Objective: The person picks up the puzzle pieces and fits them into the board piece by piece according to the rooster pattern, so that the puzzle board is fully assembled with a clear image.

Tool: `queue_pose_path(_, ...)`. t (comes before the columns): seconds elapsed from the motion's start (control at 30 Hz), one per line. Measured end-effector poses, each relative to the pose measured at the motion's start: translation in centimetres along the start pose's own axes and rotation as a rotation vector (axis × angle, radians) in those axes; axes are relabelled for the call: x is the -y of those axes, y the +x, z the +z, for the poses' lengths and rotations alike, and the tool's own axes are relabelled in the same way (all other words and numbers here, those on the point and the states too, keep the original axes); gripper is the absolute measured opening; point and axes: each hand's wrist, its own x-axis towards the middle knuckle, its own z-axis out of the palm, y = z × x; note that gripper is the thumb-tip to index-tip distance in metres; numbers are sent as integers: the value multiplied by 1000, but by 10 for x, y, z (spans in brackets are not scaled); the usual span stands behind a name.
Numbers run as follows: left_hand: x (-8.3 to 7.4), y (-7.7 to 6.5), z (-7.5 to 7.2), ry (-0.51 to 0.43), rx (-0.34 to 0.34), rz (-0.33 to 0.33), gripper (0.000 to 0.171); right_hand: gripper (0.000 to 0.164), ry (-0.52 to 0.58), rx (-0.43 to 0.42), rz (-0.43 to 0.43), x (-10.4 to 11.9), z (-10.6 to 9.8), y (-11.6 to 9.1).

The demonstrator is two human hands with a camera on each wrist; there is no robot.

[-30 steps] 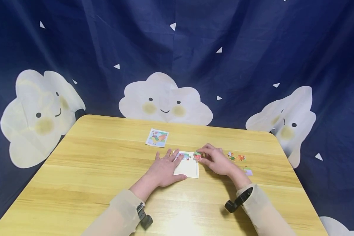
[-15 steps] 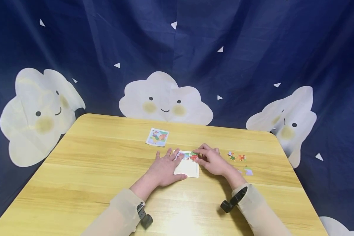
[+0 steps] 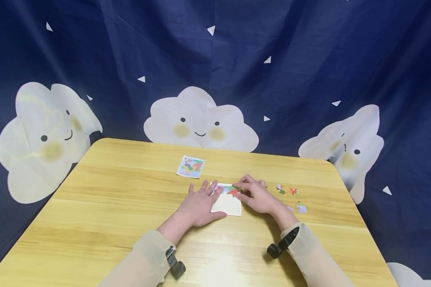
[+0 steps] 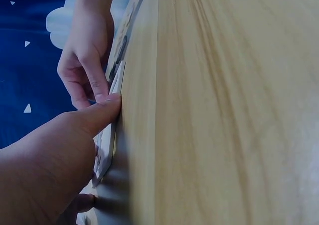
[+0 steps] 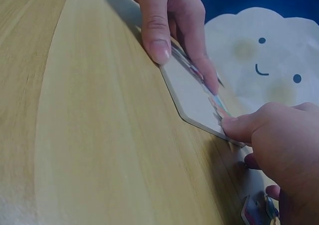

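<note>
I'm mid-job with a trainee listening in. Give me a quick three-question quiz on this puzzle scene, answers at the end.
1. True or false: in the head view, the square multicoloured printed card lies farther from the person than the flat white square board.

2. Whose fingertips are at the small red-and-green jigsaw piece?
A) the left hand's
B) the right hand's
C) both hands'

3. Where do the loose multicoloured jigsaw pieces lie?

Key:
1. True
2. B
3. On the light wooden table, to the right of the right hand.
</note>
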Motion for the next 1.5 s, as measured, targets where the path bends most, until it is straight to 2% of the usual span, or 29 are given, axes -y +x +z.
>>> queue_pose_path(0.27, -2, -1, -4, 5, -3, 5, 91, 38, -1, 2, -1, -2, 3, 1)
queue_pose_path(0.47, -9, 1, -9, -4, -30, 27, 89, 40, 18, 2, -2, -2, 4, 3)
queue_pose_path(0.73, -18, 6, -5, 6, -21, 31, 89, 41, 21, -4, -11, -3, 5, 4)
queue_pose_path(0.97, -17, 8, 0, 18, -29, 4, 88, 40, 34, -12, -26, -4, 4, 5)
queue_pose_path(1.5, -18, 6, -3, 38, -30, 3, 88, 36, 16, -47, -20, 0, 2, 2)
